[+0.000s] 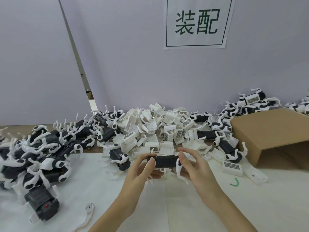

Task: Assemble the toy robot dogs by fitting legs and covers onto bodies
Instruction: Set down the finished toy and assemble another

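Seen from a head-worn camera looking down, a person holds one toy dog body [161, 161], a dark oblong block, lifted just above the white sheet [184, 206] that covers the near half of the worktop, roughly midway between its left and right edges. The left hand [142, 166] grips the body's left end, thumb curled over the top and fingers wrapped beneath. The right hand [189, 166] cups the right end, fingers curved round it, with the upper fingers raised and slightly spread. A white leg [179, 170] hangs from the body's right end, touching the right palm, and more white legs show below. A pale grille piece peeks from under the body; whether it is seated cannot be told. Behind the hands, toward the far edge, lies a heap of loose white covers [160, 129]. Bodies with legs are piled along the left edge [38, 158], and finished-looking dogs [247, 104] sit at the far right corner, behind an open cardboard box [274, 136] lying on its side. A loose white leg [87, 216] lies at the near edge. The step in hand looks like seating a part on this body. To do it well, keep the left grip firm, line the part up squarely, and press evenly, since the thin legs would likely bend or snap if twisted.
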Demonstrator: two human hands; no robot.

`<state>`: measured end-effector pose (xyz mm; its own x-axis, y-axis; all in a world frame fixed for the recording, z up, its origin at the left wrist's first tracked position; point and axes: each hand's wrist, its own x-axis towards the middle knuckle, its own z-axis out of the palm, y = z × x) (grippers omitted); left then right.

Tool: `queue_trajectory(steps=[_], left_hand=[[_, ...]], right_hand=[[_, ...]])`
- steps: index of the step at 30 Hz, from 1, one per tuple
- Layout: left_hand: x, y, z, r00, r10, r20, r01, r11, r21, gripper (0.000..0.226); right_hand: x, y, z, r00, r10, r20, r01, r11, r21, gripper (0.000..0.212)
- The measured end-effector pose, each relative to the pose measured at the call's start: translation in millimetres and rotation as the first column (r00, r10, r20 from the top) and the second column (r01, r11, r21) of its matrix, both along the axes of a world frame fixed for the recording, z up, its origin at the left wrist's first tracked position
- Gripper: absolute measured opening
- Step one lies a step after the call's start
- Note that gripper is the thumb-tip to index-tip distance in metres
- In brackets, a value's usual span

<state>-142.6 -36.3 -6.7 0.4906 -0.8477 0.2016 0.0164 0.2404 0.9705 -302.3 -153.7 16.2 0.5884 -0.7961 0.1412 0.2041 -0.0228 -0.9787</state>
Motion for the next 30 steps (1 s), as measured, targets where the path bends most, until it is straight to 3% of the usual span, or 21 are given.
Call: queue_trajectory(steps=[1, 3, 6, 7, 8, 9, 12, 15, 20, 23, 25, 27, 30], left_hand=[[-2.6, -1.1, -0.1, 0.998, 0.019, 0.063, -0.021, 1.0, 0.023, 0.029], [-4.5, -2.7, -0.1, 0.926, 0.132, 0.353, -0.149, 0.989, 0.021, 0.027], [-0.6, -2.9, -6.4, 0.563, 0.217, 0.797, -0.197, 0.972, -0.125, 0.051], [0.5, -3.5, -8.8, 0.476, 0.236, 0.847, -0.187, 0.968, -0.165, 0.051], [0.7, -3.7, -9.5, 0.463, 0.261, 0.847, -0.193, 0.962, -0.191, 0.048], [0.9, -3.6, -9.0, 0.508, 0.281, 0.814, -0.213, 0.957, -0.198, 0.046], [4.1, -3.3, -6.6, 0.783, 0.193, 0.592, -0.179, 0.98, -0.083, 0.038], [-0.3, -0.7, -2.2, 0.942, 0.074, 0.328, -0.062, 0.997, -0.046, 0.034], [-7.0, -1.5, -0.4, 0.961, 0.059, 0.269, -0.046, 0.997, -0.054, 0.033], [-4.4, 0.8, -1.6, 0.926, -0.013, 0.377, 0.017, 1.0, -0.007, 0.044], [-1.8, 6.3, 3.7, 0.894, -0.124, 0.431, 0.111, 0.992, 0.056, 0.061], [-3.3, 8.8, 7.9, 0.879, -0.191, 0.437, 0.19, 0.981, 0.046, 0.061], [-20.8, 7.7, 13.5, 0.923, -0.083, 0.377, 0.114, 0.992, -0.062, 0.045]], right_hand=[[1.1, 0.9, 0.1, 0.999, -0.031, 0.021, 0.031, 0.999, 0.006, 0.043], [3.3, 0.8, -2.0, 0.995, -0.091, 0.031, 0.091, 0.996, -0.009, 0.035], [2.5, -1.3, -6.5, 0.98, -0.198, -0.03, 0.192, 0.972, -0.133, 0.037], [1.7, -1.5, -7.8, 0.979, -0.2, -0.033, 0.193, 0.968, -0.158, 0.036], [0.9, -1.0, -8.7, 0.986, -0.164, -0.023, 0.158, 0.974, -0.163, 0.034], [0.6, -0.5, -8.8, 0.996, -0.094, 0.001, 0.093, 0.985, -0.142, 0.034], [-0.5, 0.5, -5.0, 0.988, 0.127, 0.088, -0.121, 0.99, -0.073, 0.034], [-1.5, 4.8, -2.8, 0.981, 0.185, -0.051, -0.192, 0.946, -0.262, 0.047], [2.7, 10.6, -5.1, 0.993, 0.072, -0.095, -0.107, 0.885, -0.453, 0.049], [5.4, 6.8, -9.9, 0.992, -0.085, -0.096, 0.025, 0.86, -0.509, 0.049], [3.1, 0.7, -14.0, 0.984, -0.166, -0.07, 0.091, 0.797, -0.597, 0.051], [0.2, -5.7, -16.8, 0.978, -0.199, -0.054, 0.107, 0.714, -0.692, 0.053], [-1.6, -9.4, -19.0, 0.975, -0.218, -0.042, 0.099, 0.598, -0.796, 0.056]])
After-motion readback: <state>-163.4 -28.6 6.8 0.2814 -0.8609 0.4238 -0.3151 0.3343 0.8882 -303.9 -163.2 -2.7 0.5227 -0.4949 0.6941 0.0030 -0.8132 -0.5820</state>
